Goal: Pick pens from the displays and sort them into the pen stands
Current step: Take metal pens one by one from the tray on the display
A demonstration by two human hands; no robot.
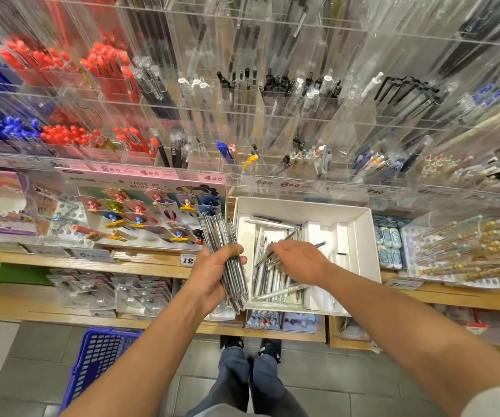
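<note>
My left hand (212, 270) grips a thick bundle of clear pens (223, 233), held upright just left of a white cardboard box (360, 236) on the wooden shelf. My right hand (298, 260) reaches palm down into that box, and a dark-tipped clear pen (318, 245) sticks out from under its fingers. Several loose clear pens (269, 284) lie in the box's left half under and in front of the hand. Above stand clear acrylic pen stands (272, 121) in tiers, filled with red, blue, black and clear pens.
A card display of character pens (152, 215) sits left of the box. Erasers (388, 245) and patterned pens (468, 251) lie to the right. Packaged items (107, 293) fill a lower shelf. A blue shopping basket (98, 359) stands on the tiled floor by my feet.
</note>
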